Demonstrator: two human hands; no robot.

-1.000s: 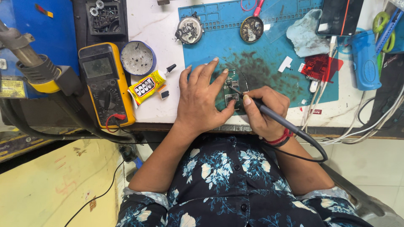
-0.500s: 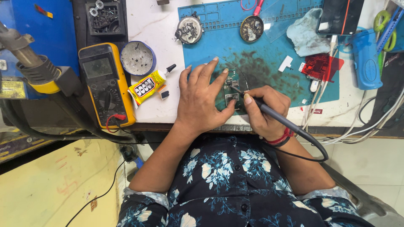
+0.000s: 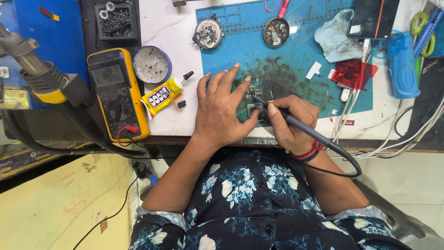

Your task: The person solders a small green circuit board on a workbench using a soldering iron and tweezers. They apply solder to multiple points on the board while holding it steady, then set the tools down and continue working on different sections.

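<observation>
You are pressing your left hand [image 3: 222, 109] flat over a small circuit board [image 3: 255, 99], which is lying on the blue mat [image 3: 296, 60] near the counter's [image 3: 162, 28] front edge. Its fingers [image 3: 229, 78] are spread wide and gripping nothing; the thumb is bracing the board's near edge. Your right hand [image 3: 289, 122] is closing its fingers around a dark soldering iron [image 3: 300, 128] in a pen grip, its tip touching the board's top.

The board looks light, stiff and fragile, so it is likely to skate on the mat unless you are pinning it. Judging by its bare margins, the edges are the place to hold, away from the small parts. Take the iron only by its handle; its trailing cable [image 3: 344, 159] may tug.

To the left, a glue tube [image 3: 162, 96] and a yellow multimeter [image 3: 118, 95] are lying well apart from your hands.
</observation>
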